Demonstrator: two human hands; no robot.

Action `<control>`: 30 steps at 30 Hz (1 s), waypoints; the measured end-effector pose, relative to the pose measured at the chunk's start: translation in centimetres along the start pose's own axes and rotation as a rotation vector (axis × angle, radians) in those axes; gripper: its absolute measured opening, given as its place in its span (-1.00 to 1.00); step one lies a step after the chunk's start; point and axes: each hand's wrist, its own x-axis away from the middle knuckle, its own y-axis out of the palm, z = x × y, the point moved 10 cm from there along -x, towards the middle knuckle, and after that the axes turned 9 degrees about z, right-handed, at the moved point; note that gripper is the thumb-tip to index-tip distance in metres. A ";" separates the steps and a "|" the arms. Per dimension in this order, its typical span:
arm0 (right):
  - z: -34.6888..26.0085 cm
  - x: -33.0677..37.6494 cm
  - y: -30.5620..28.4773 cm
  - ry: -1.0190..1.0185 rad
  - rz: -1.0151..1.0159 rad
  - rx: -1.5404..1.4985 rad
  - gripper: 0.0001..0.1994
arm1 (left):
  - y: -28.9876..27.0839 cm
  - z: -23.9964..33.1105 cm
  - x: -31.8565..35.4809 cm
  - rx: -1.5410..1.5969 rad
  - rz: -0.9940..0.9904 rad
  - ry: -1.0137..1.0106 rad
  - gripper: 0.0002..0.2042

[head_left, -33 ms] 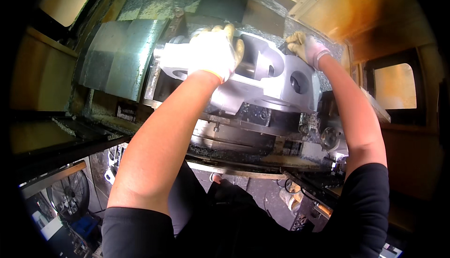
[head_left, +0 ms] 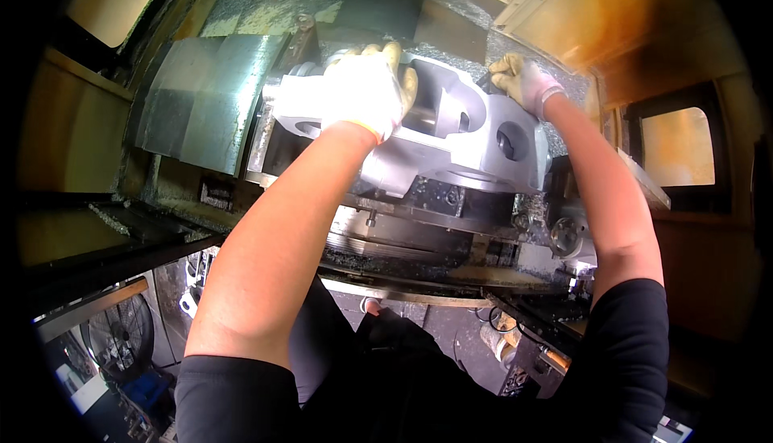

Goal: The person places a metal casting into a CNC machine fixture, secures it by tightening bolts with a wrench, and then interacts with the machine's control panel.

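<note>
A large light-grey metal casting [head_left: 495,153] with round openings and a hollow middle sits in a machine's fixture. My left hand [head_left: 366,89], in a pale glove overexposed by the light, lies over the casting's left part. Its fingers bend over the far side, with the thumb apart on the right, and it grips the casting. At the casting's far right corner is my right hand [head_left: 519,84], also gloved. Its fingers are curled together beside a small dark piece [head_left: 488,83]; what they hold is mostly hidden.
Metal chips [head_left: 266,0] cover the machine bed behind. A sloping metal cover [head_left: 213,97] stands left, and a stained wall panel [head_left: 612,8] rises at the right. A round metal fitting [head_left: 566,236] is near my right forearm. Below left stands a black fan [head_left: 119,334].
</note>
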 end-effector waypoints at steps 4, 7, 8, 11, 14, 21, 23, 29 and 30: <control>1.5 -0.2 0.3 0.126 0.050 -0.076 -0.68 | 0.1 0.4 0.1 0.006 -0.001 0.003 -0.57; 1.5 -0.1 0.3 0.217 0.058 -0.083 -0.68 | 0.2 0.4 -0.2 0.003 -0.039 -0.008 -0.57; 1.1 -0.1 -0.1 0.237 0.073 -0.057 -0.68 | 0.2 0.4 -0.2 0.001 -0.034 -0.006 -0.57; 1.2 -0.6 0.5 0.260 0.084 -0.029 -0.67 | -0.5 0.4 -0.1 -0.011 -0.056 -0.009 -0.56; 5.7 -1.7 3.2 0.216 0.056 -0.150 -0.62 | 0.8 0.8 -0.2 -0.001 -0.039 -0.001 -0.52; 7.0 15.1 -6.2 0.079 0.691 -0.665 -0.46 | 1.2 0.2 -0.4 0.065 0.106 0.092 -0.55; 12.2 20.6 -2.6 0.303 0.695 -0.887 -0.48 | 0.4 -0.6 -0.3 0.063 0.129 0.074 -0.54; 19.8 26.1 13.0 0.817 0.459 -1.268 -0.56 | -0.5 1.5 -0.5 0.257 0.124 0.177 -0.51; 20.2 24.6 14.4 0.778 0.403 -1.399 -0.52 | -1.2 0.3 -0.8 0.361 0.176 0.169 -0.52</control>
